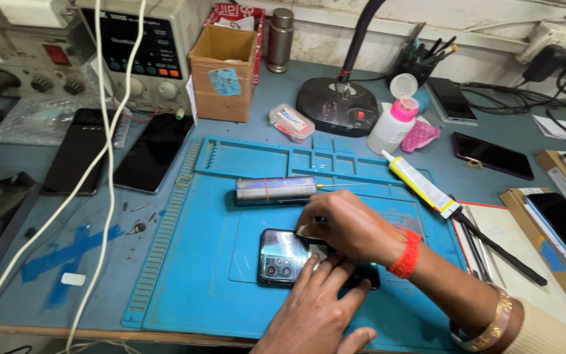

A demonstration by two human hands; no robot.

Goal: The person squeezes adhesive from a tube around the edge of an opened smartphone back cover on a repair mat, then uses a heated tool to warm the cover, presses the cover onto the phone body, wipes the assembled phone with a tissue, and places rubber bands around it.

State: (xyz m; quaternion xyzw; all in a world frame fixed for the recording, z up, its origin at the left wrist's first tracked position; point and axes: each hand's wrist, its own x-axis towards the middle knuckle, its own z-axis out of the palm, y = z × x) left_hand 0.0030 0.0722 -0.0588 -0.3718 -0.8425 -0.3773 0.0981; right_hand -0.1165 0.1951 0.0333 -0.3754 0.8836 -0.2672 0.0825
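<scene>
A dark smartphone (282,257) lies back-up on the blue work mat (198,262), its camera cluster at the left end. My left hand (319,311) comes up from the bottom edge and rests flat on the phone's back with fingers spread. My right hand (345,226), with a red thread at the wrist, curls over the phone's upper edge. Its fingertips pinch a small pale tab (304,231) there. The right half of the phone is hidden under both hands.
A wrapped silver tool with a needle tip (276,190) lies on the mat behind the phone. A glue tube (420,187), pink-capped bottle (391,124), lamp base (337,105), cardboard box (223,72), power supply (145,52), spare phones (155,151) and white cables (103,164) surround it.
</scene>
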